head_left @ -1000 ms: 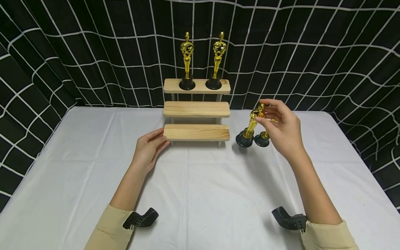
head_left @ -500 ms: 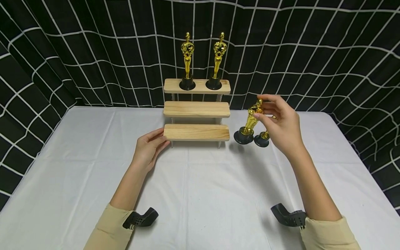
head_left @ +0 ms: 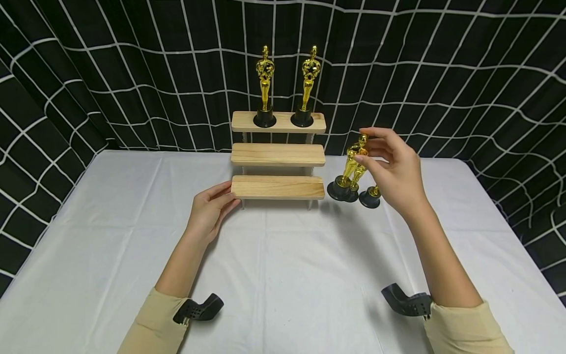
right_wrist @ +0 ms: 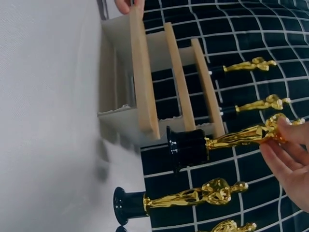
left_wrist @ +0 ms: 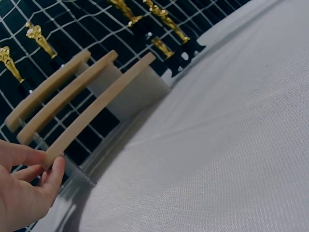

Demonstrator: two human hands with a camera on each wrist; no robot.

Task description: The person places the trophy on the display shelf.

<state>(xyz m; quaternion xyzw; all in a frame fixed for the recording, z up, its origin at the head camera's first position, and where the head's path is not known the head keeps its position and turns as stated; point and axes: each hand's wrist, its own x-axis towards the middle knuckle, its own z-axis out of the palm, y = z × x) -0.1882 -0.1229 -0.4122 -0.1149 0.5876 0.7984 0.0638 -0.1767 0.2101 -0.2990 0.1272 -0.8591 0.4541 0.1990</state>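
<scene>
My left hand (head_left: 208, 214) pinches the left end of the lowest board of a three-tier wooden display stand (head_left: 277, 188). My right hand (head_left: 395, 172) holds a gold trophy statuette (right_wrist: 244, 137) by its upper body, thumb against fingers. Its black base hangs above the table, right of the stand, and the figure leans a little. Behind and below it, another statuette (right_wrist: 193, 197) stands on the table. A further statuette (head_left: 370, 197) is partly hidden by my right hand. Two matching statuettes, a left one (head_left: 265, 81) and a right one (head_left: 308, 81), stand upright on the top board.
A white cloth (head_left: 283, 275) covers the table. Dark fabric with a white grid (head_left: 177, 73) hangs behind and around it. The middle board (head_left: 277, 155) and lowest board bear no statuettes. A black wrist mount (head_left: 201, 309) sticks out from the left sleeve.
My right hand has raised the held statuette and carried it slightly left, toward the stand. A standing statuette behind it has come into sight. My left hand stays on the lowest board.
</scene>
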